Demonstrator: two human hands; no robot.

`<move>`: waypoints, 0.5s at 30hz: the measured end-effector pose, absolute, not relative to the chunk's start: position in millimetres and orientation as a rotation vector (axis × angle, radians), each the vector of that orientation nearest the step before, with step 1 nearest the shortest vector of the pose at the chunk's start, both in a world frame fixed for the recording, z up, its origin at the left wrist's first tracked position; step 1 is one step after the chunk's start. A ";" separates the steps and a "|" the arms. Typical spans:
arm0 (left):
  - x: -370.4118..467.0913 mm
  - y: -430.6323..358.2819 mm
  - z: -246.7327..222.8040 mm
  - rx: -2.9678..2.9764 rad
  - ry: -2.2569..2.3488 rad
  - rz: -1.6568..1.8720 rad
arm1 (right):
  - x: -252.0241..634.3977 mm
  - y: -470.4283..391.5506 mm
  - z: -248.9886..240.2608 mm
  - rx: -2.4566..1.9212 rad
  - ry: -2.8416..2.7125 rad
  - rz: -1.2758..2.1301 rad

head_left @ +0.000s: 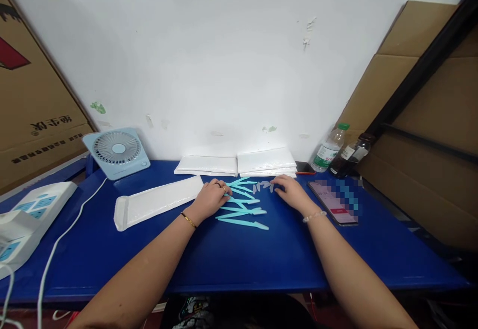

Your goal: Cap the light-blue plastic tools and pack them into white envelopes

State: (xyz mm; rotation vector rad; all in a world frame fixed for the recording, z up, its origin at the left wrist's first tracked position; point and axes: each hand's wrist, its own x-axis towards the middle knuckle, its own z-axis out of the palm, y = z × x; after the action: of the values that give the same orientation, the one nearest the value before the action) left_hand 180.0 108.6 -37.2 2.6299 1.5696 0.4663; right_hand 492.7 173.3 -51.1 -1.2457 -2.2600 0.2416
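Several turquoise eyebrow razors (241,222) with slim handles lie fanned out on the blue table, their pale blade ends pointing right. Over the handle ends at the upper left of this group, my left hand (213,197) is closed, its fingertips on a razor handle (232,185). A few small, translucent greyish blade caps (263,185) lie just right of the razors. The rightmost cap (272,188) is at the fingertips of my right hand (289,192), whose thumb and fingers are bent together around it. Left of my left hand lies a long white bubble mailer (160,202).
Stacks of white mailers (267,162) rest against the wall. A light blue fan (118,152) and a white power strip (41,209) with a cable stand left. On the right are a phone (332,202), a water bottle (328,150), a dark drink bottle (349,157) and cardboard (396,50).
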 end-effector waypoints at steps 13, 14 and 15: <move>184.3 101.2 -29.8 2.393 1.537 0.630 | 464.4 152.9 -45.1 -1.500 -2.503 -0.051; 184.3 100.8 -29.6 2.368 1.540 0.653 | 462.4 151.4 -44.1 -1.511 -2.511 -0.064; 184.3 100.5 -29.5 2.351 1.542 0.671 | 461.1 150.3 -43.1 -1.517 -2.516 -0.065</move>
State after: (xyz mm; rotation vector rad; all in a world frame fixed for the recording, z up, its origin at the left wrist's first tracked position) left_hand 184.3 100.5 -29.5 2.3507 1.5425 0.6714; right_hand 461.1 150.3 -43.1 -1.5174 -2.5163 -0.0647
